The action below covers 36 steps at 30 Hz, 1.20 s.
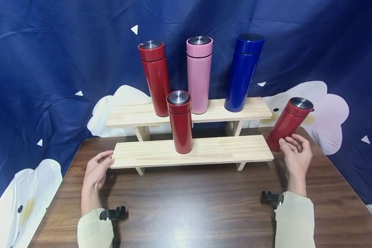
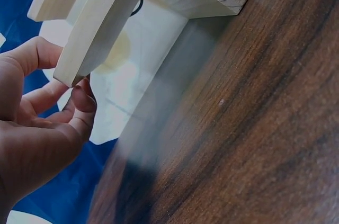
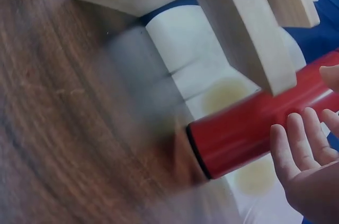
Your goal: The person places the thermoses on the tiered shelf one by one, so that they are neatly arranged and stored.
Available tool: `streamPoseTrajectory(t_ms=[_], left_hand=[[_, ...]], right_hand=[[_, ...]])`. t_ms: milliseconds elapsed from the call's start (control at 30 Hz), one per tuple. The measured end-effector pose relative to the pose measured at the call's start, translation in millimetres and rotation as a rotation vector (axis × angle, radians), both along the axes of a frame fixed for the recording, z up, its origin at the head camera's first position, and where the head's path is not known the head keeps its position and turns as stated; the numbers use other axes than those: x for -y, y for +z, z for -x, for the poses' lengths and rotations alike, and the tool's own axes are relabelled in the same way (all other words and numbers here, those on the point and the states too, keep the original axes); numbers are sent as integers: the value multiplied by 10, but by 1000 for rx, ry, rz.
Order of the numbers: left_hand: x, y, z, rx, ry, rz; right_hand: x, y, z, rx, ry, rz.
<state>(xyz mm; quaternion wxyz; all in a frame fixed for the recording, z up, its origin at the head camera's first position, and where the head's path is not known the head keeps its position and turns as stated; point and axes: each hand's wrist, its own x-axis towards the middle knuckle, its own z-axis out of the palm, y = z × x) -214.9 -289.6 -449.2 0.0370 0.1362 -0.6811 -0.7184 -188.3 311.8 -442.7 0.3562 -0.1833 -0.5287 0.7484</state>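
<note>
My left hand (image 1: pixel 96 170) pinches the left end of the lower wooden shelf (image 1: pixel 223 148), its fingers and thumb about the board's corner in the left wrist view. A red thermos (image 1: pixel 286 127) with a steel lid stands to the right of that shelf. Against its lower side is my right hand (image 1: pixel 297 158); all the fingertips (image 3: pixel 296 123) show in front of the bottle, not wrapped round it. On the lower shelf stands another red thermos (image 1: pixel 181 131). The upper shelf (image 1: pixel 128 113) carries a red thermos (image 1: pixel 156 82), a pink thermos (image 1: pixel 199 79) and a blue thermos (image 1: pixel 243 75).
Both shelves stand on short wooden legs (image 1: pixel 240 166) on a dark wooden table (image 1: pixel 186 196). Behind hangs a blue cloth (image 1: pixel 65 58) with white cloud figures. A black strap device (image 1: pixel 113 213) sits on the left wrist and another strap device (image 1: pixel 271 197) on the right.
</note>
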Motion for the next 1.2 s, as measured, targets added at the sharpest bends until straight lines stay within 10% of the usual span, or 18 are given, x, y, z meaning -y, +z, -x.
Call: streamPoseTrajectory(t_ms=[1200], left_hand=[[12,-6,17,-3,0,-22]], right_hand=[[-295,-341,315,366,60,-13]])
